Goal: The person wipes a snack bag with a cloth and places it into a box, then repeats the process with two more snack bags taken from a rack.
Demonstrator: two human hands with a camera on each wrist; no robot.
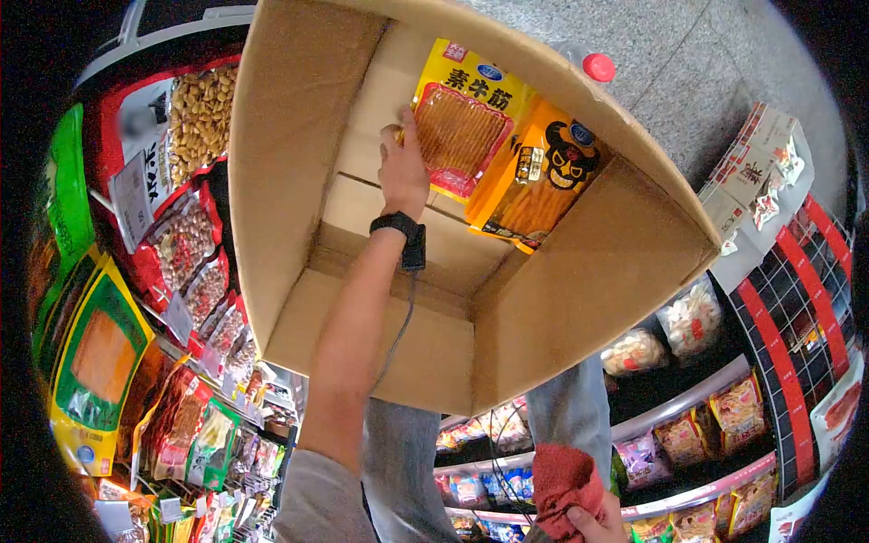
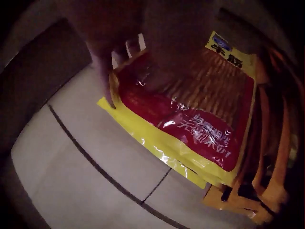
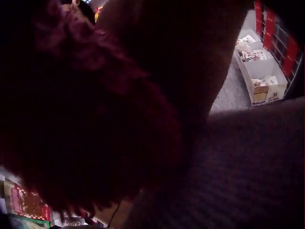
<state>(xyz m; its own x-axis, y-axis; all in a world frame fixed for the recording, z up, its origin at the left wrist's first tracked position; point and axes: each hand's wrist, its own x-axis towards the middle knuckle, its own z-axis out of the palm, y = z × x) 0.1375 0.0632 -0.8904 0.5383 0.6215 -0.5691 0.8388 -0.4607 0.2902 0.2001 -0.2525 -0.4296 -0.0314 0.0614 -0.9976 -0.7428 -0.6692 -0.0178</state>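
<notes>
Inside a deep cardboard box (image 1: 552,317), my left hand (image 1: 405,172) grips the left edge of a yellow snack packet (image 1: 463,140) with a red-framed window showing brown strips. The left wrist view has the fingers (image 2: 101,76) wrapped at the side of that packet (image 2: 190,114), with part of the hand dark above it. Beside it on the right lie orange snack packets (image 1: 539,176) with a black mask-like figure, overlapping one another. Low in the head view, my right hand (image 1: 599,520) holds a bunched red cloth (image 1: 566,489); its fuzzy surface (image 3: 105,119) fills much of the right wrist view.
Shelves of packaged nuts (image 1: 201,113) and other snack bags (image 1: 100,348) line the left. More bagged snacks (image 1: 697,439) fill shelves at the lower right. A bottle's red cap (image 1: 598,67) shows past the box rim. Open cartons (image 3: 264,74) stand on the floor by a wire rack.
</notes>
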